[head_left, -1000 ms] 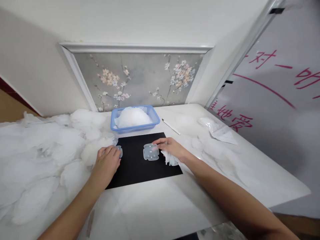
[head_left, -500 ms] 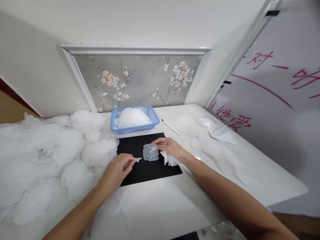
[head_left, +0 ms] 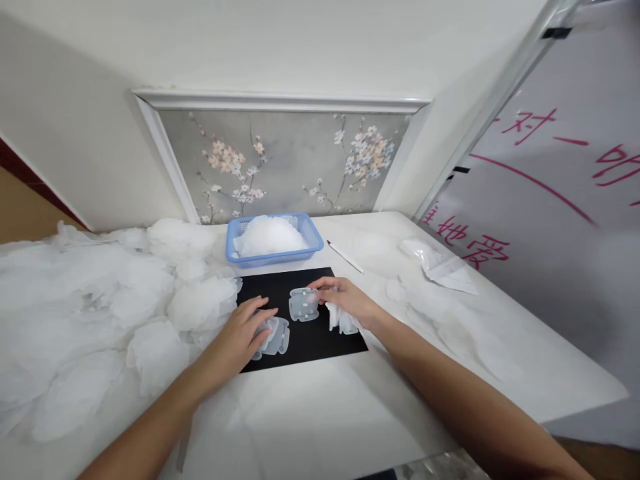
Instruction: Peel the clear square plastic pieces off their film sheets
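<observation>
A black mat (head_left: 310,337) lies on the white table. My left hand (head_left: 240,337) rests flat with fingers stretched over a clear plastic piece (head_left: 276,337) at the mat's left front. A second clear plastic piece (head_left: 303,304) lies in the mat's middle; my right hand (head_left: 343,298) touches its right edge with the fingertips while its other fingers are closed on a crumpled white cloth (head_left: 340,320).
A blue basket (head_left: 273,239) heaped with clear plastic pieces stands behind the mat. A big pile of white plastic pieces (head_left: 100,313) covers the table's left side. A pen (head_left: 345,255) and a plastic bag (head_left: 440,265) lie to the right. A whiteboard stands at the right.
My left hand took a clear piece from the pile at the left, carried it right and laid it flat on the mat's left front. The right hand stayed by the middle piece.
</observation>
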Motion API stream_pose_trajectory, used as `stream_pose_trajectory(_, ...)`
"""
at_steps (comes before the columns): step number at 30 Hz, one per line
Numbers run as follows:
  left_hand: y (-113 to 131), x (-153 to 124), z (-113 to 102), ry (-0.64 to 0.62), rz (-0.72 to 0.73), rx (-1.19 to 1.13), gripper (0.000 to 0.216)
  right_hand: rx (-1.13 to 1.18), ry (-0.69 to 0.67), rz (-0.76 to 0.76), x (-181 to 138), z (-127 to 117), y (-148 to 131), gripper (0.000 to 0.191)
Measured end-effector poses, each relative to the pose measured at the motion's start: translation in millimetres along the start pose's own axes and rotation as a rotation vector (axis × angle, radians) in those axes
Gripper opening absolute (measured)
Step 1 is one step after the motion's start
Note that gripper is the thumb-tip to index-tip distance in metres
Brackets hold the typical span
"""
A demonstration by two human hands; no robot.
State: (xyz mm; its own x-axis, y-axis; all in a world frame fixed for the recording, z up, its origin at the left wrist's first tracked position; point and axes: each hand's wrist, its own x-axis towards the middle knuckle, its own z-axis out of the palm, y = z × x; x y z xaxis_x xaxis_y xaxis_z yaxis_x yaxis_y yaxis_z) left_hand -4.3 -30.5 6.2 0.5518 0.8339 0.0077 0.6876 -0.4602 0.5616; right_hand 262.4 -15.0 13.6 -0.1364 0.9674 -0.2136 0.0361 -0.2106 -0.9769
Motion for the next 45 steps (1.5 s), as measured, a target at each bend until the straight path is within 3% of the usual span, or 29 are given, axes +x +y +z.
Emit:
stream_pose_trajectory(3,-1,2,-1,0.006,0.014,0.044,0.032,0.016,0.018,-0.023,1,0,3,0.019)
stream_pose_trajectory(7,12,2,-8,0.005,-0.014,-0.069,0.011,0.017,0.011,-0.019,3,3,8,0.018)
stream_pose_trajectory(11,25,2,-4,0.066,-0.196,-0.316,0.008,-0.214,-0.111,-0.137,-2,16,9,0.025)
stream_pose_trajectory(14,27,4,2,0.113,-0.228,-0.474,0.012,-0.412,-0.198,-0.191,-7,28,10,0.023)
stream_pose_trajectory(16,25,5,3,0.12,-0.216,-0.546,0.013,-0.455,-0.184,-0.208,-8,33,11,0.017)
stream_pose_trajectory(22,11,4,-10,0.133,-0.27,-0.562,0.024,-0.267,-0.117,-0.011,-3,19,10,0.022)
stream_pose_trajectory(27,2,3,-12,0.112,-0.253,-0.614,0.042,-0.054,-0.155,0.102,-1,0,9,0.028)
stream_pose_trajectory(32,0,4,-10,0.116,-0.301,-0.755,0.056,0.023,-0.243,0.036,1,-6,11,0.031)
stream_pose_trajectory(37,0,4,-11,0.104,-0.333,-0.891,0.057,-0.222,-0.267,-0.123,1,-7,10,0.027)
stream_pose_trajectory(42,2,4,-12,0.138,-0.4,-0.978,0.067,-0.246,-0.234,-0.088,0,-7,7,0.029)
stream_pose_trajectory(45,4,3,-13,0.129,-0.455,-1.041,0.057,-0.21,-0.217,-0.075,-1,-6,6,0.025)
